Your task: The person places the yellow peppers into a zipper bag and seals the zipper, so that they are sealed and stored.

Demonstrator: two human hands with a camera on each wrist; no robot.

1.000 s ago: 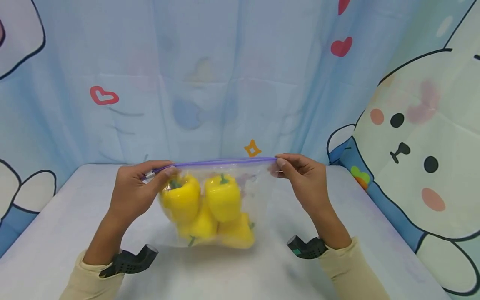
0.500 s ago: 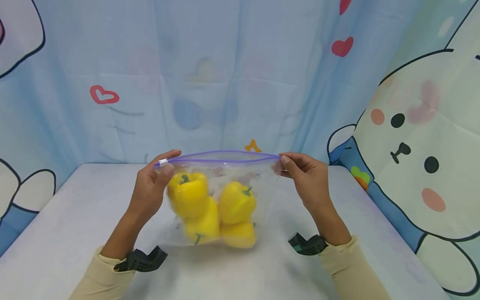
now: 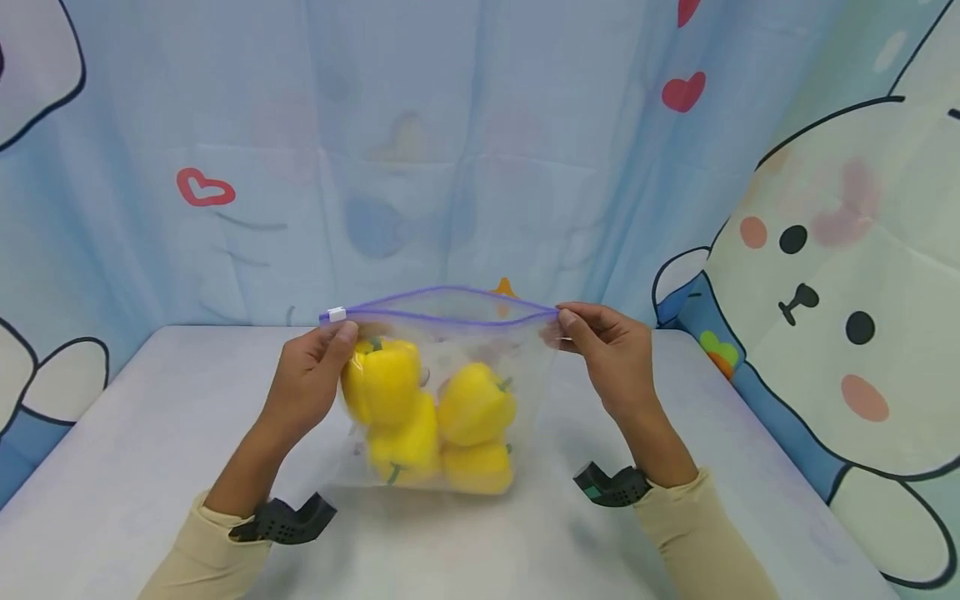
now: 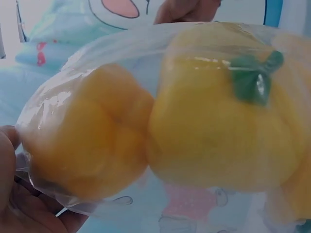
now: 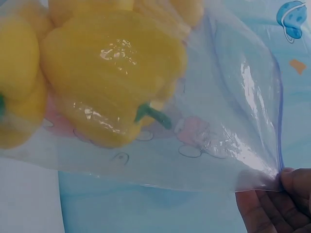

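Observation:
A clear zip bag (image 3: 536,358) with a purple rim hangs between both hands in the head view, its mouth parted. Several yellow bell peppers (image 3: 476,404) with green stems are inside it. The white slider (image 3: 337,314) sits at the rim's left end. My left hand (image 3: 311,375) pinches the bag's upper left edge just below the slider. At the rim's right corner, my right hand (image 3: 611,358) pinches the bag between thumb and fingers. In the left wrist view, peppers (image 4: 223,121) press against the film. The right wrist view has the right fingers (image 5: 296,182) on the purple rim's corner.
A white table (image 3: 187,400) lies under the bag. Behind it hangs a light blue printed curtain (image 3: 450,167) with hearts and a large bear figure (image 3: 825,317) on the right. Each wrist wears a black camera (image 3: 288,521).
The left hand has moved right and gripped lower on the bag, off the slider. The purple rim has parted from a closed-looking line into a gap. The right hand has hardly moved.

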